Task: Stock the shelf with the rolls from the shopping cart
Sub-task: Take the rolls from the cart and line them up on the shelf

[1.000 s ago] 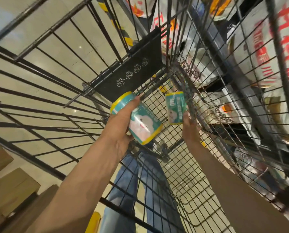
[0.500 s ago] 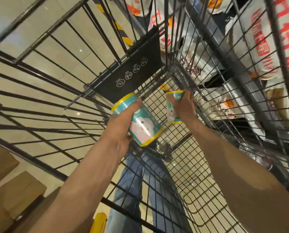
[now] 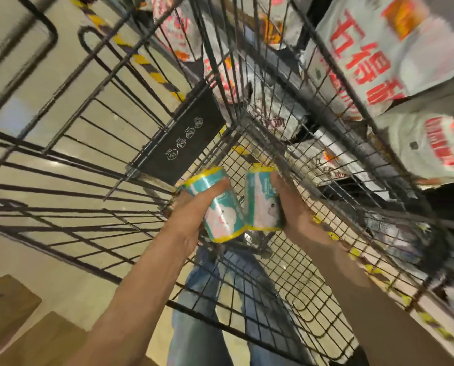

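While both arms reach into the cart, status:
change: right roll (image 3: 264, 199), held apart from the left roll (image 3: 219, 212) half a second ago, now sits just beside it, near ends about touching; view has tipped up, motion-blurred.
left hand (image 3: 191, 217): fingers wrapped round left roll, tilted, thumb along its top.
right hand (image 3: 289, 207): gripping right roll, roughly upright, from its right side.
location: both rolls above the mesh floor of the shopping cart (image 3: 286, 273), near its far corner.
around: black plastic panel (image 3: 183, 143) just beyond the rolls; white printed bags (image 3: 379, 48) on shelving, right; cardboard boxes (image 3: 14, 320) near left.
obstruction: cart wires cross the bags; jeans (image 3: 202, 326) show through the mesh.
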